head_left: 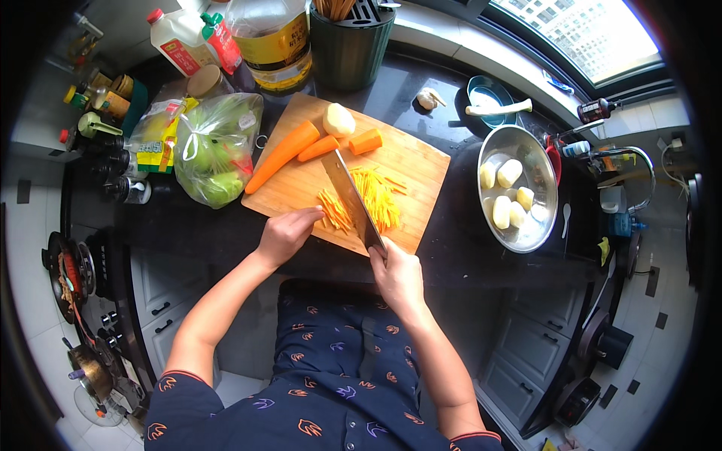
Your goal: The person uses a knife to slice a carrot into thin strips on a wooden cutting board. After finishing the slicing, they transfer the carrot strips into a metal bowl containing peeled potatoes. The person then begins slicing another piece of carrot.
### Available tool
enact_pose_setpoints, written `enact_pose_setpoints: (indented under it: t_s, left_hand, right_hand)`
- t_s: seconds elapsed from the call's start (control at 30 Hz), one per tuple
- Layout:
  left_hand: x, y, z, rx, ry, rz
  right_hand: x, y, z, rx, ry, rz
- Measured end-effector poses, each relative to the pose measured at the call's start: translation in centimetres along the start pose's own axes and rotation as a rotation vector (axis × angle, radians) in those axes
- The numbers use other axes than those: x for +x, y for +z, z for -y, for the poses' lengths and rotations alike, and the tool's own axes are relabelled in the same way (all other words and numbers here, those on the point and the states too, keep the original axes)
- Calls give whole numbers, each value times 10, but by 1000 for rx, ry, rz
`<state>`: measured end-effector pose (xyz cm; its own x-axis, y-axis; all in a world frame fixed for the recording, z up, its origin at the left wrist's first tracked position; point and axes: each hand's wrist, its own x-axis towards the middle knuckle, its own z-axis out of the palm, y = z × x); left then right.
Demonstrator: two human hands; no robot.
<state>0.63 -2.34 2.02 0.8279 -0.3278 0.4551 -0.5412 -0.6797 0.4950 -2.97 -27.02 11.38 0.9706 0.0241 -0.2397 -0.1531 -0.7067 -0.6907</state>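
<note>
My right hand [395,272] grips the handle of a kitchen knife [350,194], its wide blade slanting up and left across the wooden cutting board [426,169]. Left of the blade lies a small pile of sliced carrot [334,210]; my left hand [289,233] has its fingers drawn together, tips against that pile's left edge. Right of the blade is a heap of carrot shreds [381,201]. Toward the board's far side rest a long carrot piece [283,156], a shorter carrot piece [319,148], a carrot chunk [365,141] and a peeled potato [338,120].
A metal bowl [517,234] holding several peeled potatoes stands to the right, before a teal bowl [489,96] and garlic [430,98]. At left sits a plastic bag of green vegetables [214,154]. Behind the board are an oil jug [271,45] and a dark-green utensil holder [347,56].
</note>
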Motion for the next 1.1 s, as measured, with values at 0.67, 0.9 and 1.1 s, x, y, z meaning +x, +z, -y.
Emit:
enact_pose_setpoints:
  t_s: [0.67, 0.9, 1.1]
  left_hand:
    - [56, -67, -63, -142, -63, 358]
    - [76, -20, -29, -210, -78, 513]
    - [82, -21, -47, -218, -44, 424]
  right_hand:
    - [-19, -11, -43, -655, -544, -390]
    - [-23, -18, -51, -680, -545, -358]
    - [-23, -21, -57, -653, -544, -348]
